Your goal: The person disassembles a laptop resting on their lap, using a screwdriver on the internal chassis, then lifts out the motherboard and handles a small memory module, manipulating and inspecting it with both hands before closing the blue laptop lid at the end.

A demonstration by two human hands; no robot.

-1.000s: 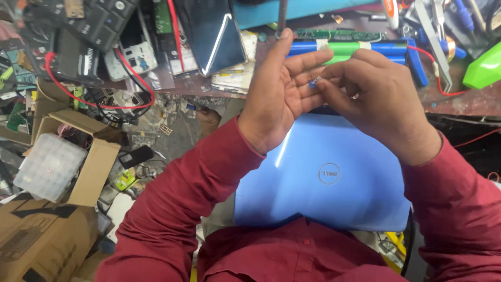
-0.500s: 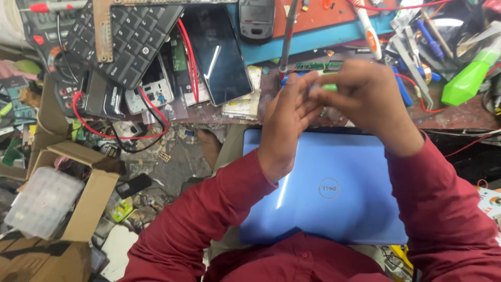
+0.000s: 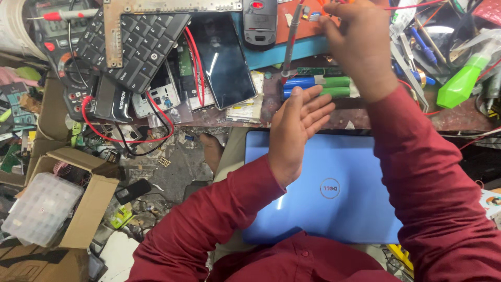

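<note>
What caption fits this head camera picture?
Left hand open over blue laptop, right hand reaching above battery cells.

Cluttered brown table (image 3: 459, 121) carried blue-green battery cells (image 3: 319, 86), a black phone (image 3: 223, 58), a keyboard (image 3: 140, 44) and a green bottle (image 3: 462, 81).

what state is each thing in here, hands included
left hand: open, fingers spread, holds nothing, by the battery cells
right hand: raised over the bench, fingers curled, grip hidden
battery cells: lying flat on the bench, side by side
blue laptop: lid shut, on the lap
phone: screen dark, face up
cardboard box: flaps open
clear plastic case: lid shut
</note>
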